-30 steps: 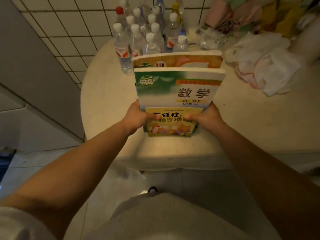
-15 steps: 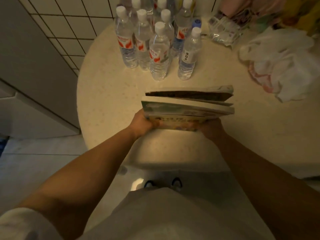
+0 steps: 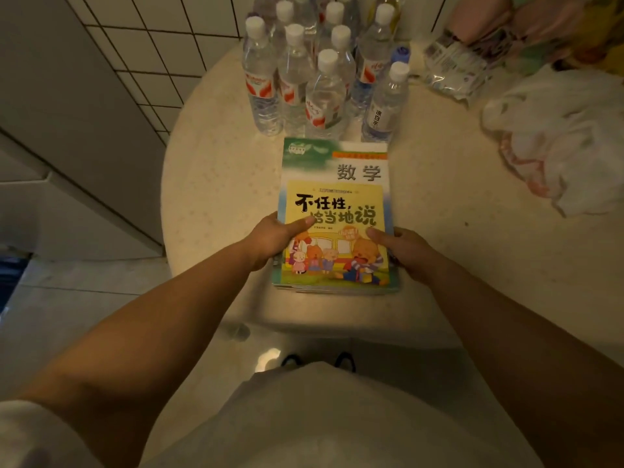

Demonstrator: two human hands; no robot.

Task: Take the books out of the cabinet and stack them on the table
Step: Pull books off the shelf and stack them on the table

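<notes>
The stack of books (image 3: 334, 217), held nearly edge-on above the table half a second ago, now lies flat with its covers facing up on the round table (image 3: 216, 184), near the table's 6 o'clock edge; a small yellow picture book (image 3: 336, 211) with cartoon animals and a bus sits on top, over a larger green-and-white textbook (image 3: 334, 160) whose upper part shows at 12 o'clock of it; edges of further books show beneath at the stack's near end. The left hand (image 3: 273, 238) grips the stack at its 9 o'clock side, thumb pressed on the yellow cover, the other fingers curled out of sight under or beside the edge; the right hand (image 3: 405, 248) grips the 3 o'clock side the same way, thumb on the cover. A cluster of clear water bottles (image 3: 324, 79) with white caps stands upright at 12 o'clock of the stack, the nearest ones just beside the textbook's far edge; whether they touch it cannot be told. A crumpled clear plastic wrapper (image 3: 452, 69) lies at 1 o'clock and a white plastic bag (image 3: 557, 136) at 2 o'clock, both well apart from the books. A white tiled wall (image 3: 152, 45) rises at 11 o'clock; a pale cabinet panel (image 3: 67, 113) stands at 9 o'clock. Below the table's edge, dark shoe tips (image 3: 344, 359) show on the glossy floor (image 3: 84, 315).
</notes>
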